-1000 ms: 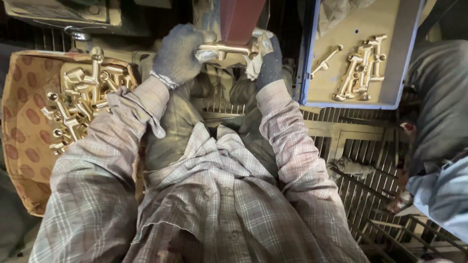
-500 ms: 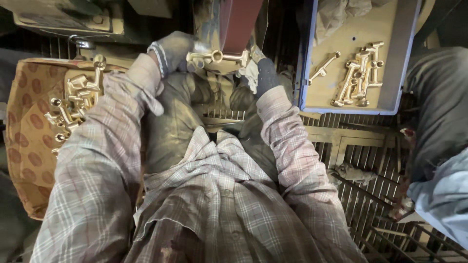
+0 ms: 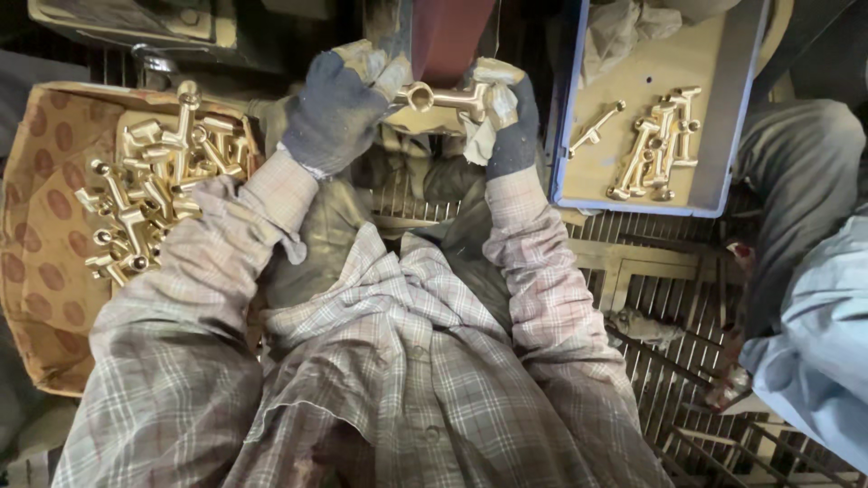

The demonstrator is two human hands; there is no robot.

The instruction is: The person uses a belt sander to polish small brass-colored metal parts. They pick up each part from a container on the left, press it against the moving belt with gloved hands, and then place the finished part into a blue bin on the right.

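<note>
A dim workshop floor of metal grating (image 3: 669, 298) lies under the person, who sits in a worn plaid shirt (image 3: 398, 380) and looks down over their own arms. At the far middle a reddish-brown sanding belt (image 3: 448, 36) runs upright. Against it the person holds a brass fitting (image 3: 448, 98), a short bar with a ring end on the left, lying crosswise so that its long side appears to meet the belt.

The left hand (image 3: 339, 104), in a dark glove with pale, worn fingertips, is closed around the ring end of the fitting. The right hand (image 3: 508, 117), also gloved and padded with a scrap of pale cloth, is clamped on the other end. Gripping both ends likely keeps the piece level and steady against the belt, and the gloves and cloth probably guard against heat and grit.

On the left, just beside the left sleeve, a cardboard box (image 3: 36, 271) with a spotted lining holds a heap of similar brass parts (image 3: 149, 194), tumbled loosely within easy reach. On the right, well apart from it, a blue-rimmed tray (image 3: 723, 136) carries a few brass pieces (image 3: 655, 149) laid out more neatly, with a crumpled rag (image 3: 619, 36) at its far end. Keeping the two lots on opposite sides seems to hold them apart. At the right edge another person's grey-blue sleeve (image 3: 814, 334) shows.
</note>
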